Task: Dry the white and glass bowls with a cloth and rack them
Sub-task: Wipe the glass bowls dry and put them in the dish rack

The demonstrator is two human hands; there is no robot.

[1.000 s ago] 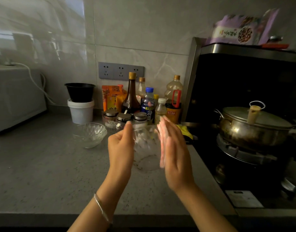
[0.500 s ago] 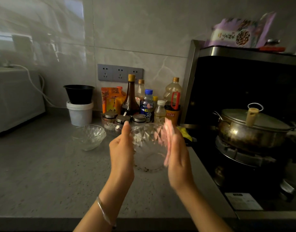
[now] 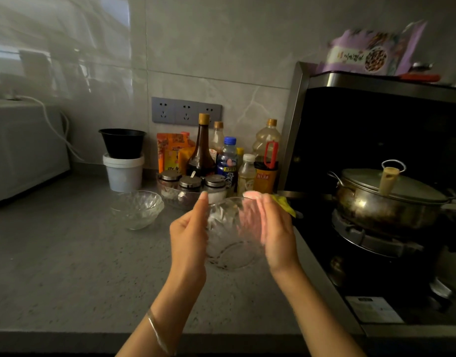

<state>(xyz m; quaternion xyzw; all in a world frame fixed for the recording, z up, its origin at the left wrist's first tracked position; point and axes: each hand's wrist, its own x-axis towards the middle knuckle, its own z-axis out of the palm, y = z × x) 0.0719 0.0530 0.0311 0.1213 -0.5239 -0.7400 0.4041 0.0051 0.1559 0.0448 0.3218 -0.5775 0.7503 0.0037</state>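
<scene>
Fingers of left hand (image 3: 188,233) and right hand (image 3: 276,228) cup the glass bowl (image 3: 229,243), now wider apart.

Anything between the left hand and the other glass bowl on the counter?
Nothing visible. The second glass bowl sits on the counter left of the left hand, with no object between them; the spice jars stand further back. The left hand and right hand both hold the lifted glass bowl.
</scene>
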